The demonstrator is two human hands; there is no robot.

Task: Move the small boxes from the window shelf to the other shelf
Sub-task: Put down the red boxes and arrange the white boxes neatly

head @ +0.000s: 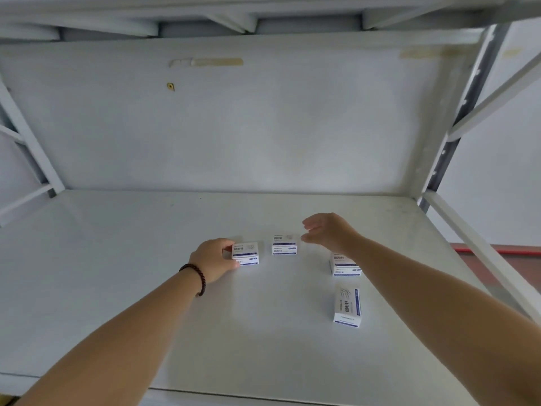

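Note:
Several small white boxes with blue print lie on a pale grey shelf board (pixel 117 273). My left hand (pixel 215 259), with a dark bead bracelet on the wrist, grips the left side of one small box (pixel 246 253) that rests on the board. A second small box (pixel 284 244) stands just to its right. My right hand (pixel 328 231) hovers open beside that box, fingers spread, not touching it. A third small box (pixel 345 266) sits partly hidden under my right forearm. A fourth small box (pixel 347 306) lies nearer to me, turned lengthwise.
The shelf has a white back panel (pixel 234 127) and metal uprights (pixel 456 136) at the right side. Another shelf level (pixel 234 13) hangs overhead. A diagonal brace (pixel 26 136) crosses the left side. A reddish floor strip (pixel 497 250) shows at the right.

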